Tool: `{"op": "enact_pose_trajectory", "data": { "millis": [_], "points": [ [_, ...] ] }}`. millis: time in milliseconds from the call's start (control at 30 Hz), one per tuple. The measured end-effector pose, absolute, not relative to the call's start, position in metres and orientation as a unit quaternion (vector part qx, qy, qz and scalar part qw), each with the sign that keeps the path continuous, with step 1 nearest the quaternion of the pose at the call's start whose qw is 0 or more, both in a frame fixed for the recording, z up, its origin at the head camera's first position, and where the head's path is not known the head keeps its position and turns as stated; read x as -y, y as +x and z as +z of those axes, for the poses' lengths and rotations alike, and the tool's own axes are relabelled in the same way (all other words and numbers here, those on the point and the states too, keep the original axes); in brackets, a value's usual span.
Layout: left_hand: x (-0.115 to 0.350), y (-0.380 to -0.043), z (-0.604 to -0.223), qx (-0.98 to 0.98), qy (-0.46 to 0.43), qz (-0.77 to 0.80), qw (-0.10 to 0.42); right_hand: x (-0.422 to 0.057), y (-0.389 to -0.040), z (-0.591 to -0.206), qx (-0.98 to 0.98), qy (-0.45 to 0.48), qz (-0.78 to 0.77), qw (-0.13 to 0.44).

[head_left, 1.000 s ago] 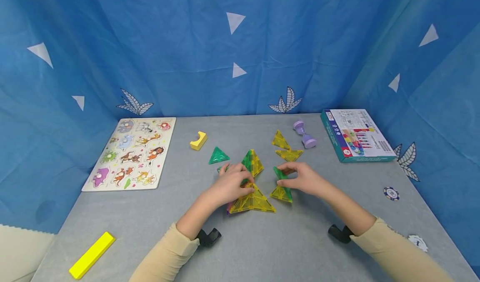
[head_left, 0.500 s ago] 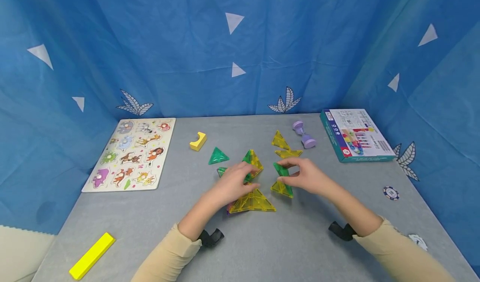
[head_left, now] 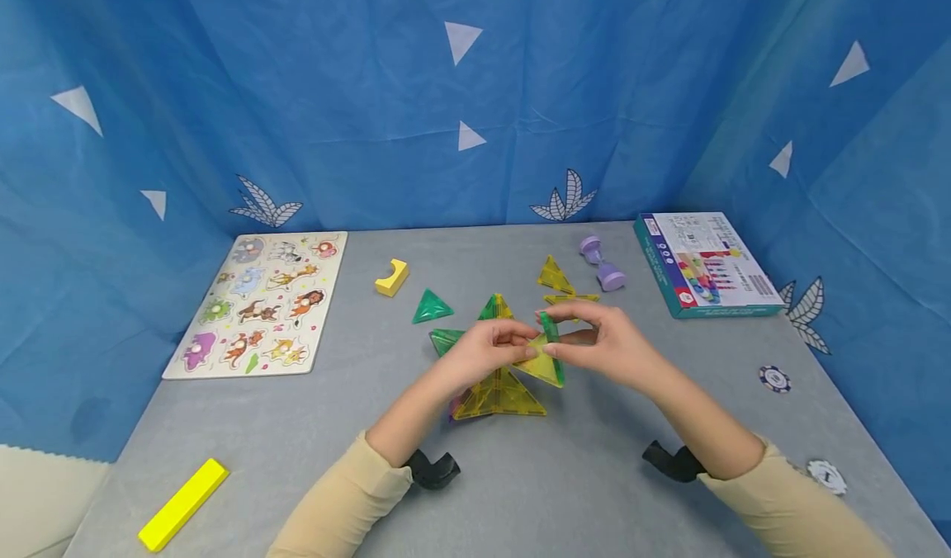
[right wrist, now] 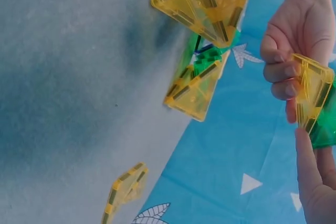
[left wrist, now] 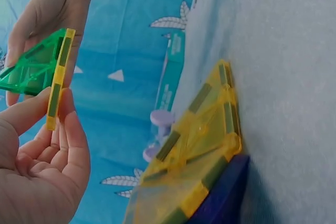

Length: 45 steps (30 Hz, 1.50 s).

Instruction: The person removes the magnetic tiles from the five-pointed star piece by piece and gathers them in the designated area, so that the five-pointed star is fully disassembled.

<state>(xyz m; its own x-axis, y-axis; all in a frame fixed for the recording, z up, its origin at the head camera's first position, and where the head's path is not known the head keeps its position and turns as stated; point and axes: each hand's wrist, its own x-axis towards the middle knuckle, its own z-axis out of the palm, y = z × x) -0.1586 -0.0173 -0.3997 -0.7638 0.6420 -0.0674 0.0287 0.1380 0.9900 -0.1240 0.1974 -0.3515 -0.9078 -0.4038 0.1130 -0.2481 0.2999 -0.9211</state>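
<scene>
My left hand (head_left: 483,350) pinches a yellow translucent triangular magnetic tile (head_left: 541,366) between thumb and fingers. The right hand (head_left: 605,342) grips a green triangular magnetic tile (head_left: 550,328) that meets the yellow one along an edge. In the left wrist view the yellow tile (left wrist: 60,80) stands on edge against the green tile (left wrist: 37,66). Below both hands sits a built shape of yellow tiles (head_left: 499,394), with a little purple showing under its left side. Green tiles (head_left: 444,340) stick out behind the left hand, which hides part of the build.
A loose green triangle (head_left: 431,306) and a yellow arch block (head_left: 392,278) lie behind. Yellow tiles (head_left: 554,275) and a purple hourglass (head_left: 603,264) are at back right. An animal puzzle board (head_left: 260,302), a box (head_left: 709,267), a yellow bar (head_left: 183,504) and a chip (head_left: 775,381) surround them.
The left hand has left the built shape, moved right and taken hold of the yellow tile. The right hand has brought the joined green and yellow tiles slightly left.
</scene>
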Motion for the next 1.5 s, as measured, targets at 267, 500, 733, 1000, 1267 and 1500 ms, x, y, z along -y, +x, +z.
{"op": "enact_pose_trajectory", "data": {
  "millis": [267,500,733,1000,1267,1500],
  "points": [
    [0.039,-0.159,-0.392,-0.761,0.209,0.583,0.195,-0.21,-0.132,-0.352,-0.824,-0.155,-0.543,0.052],
    [0.098,-0.169,-0.381,-0.828,0.161,0.526,0.107,-0.243,-0.148,-0.361,-0.904,-0.132,-0.406,0.035],
    [0.162,-0.177,-0.396,-0.899,0.101,0.404,0.136,-0.278,-0.165,-0.392,-0.966,-0.123,-0.207,0.093],
    [0.184,-0.179,-0.42,-0.921,0.085,0.341,0.169,-0.298,-0.172,-0.414,-0.975,-0.107,-0.161,0.111],
    [0.181,-0.178,-0.421,-0.937,0.066,0.307,0.154,-0.298,-0.175,-0.415,-0.976,-0.095,-0.148,0.129],
    [0.17,-0.173,-0.408,-0.957,0.048,0.26,0.12,-0.284,-0.169,-0.404,-0.978,-0.102,-0.159,0.084]
  ]
}}
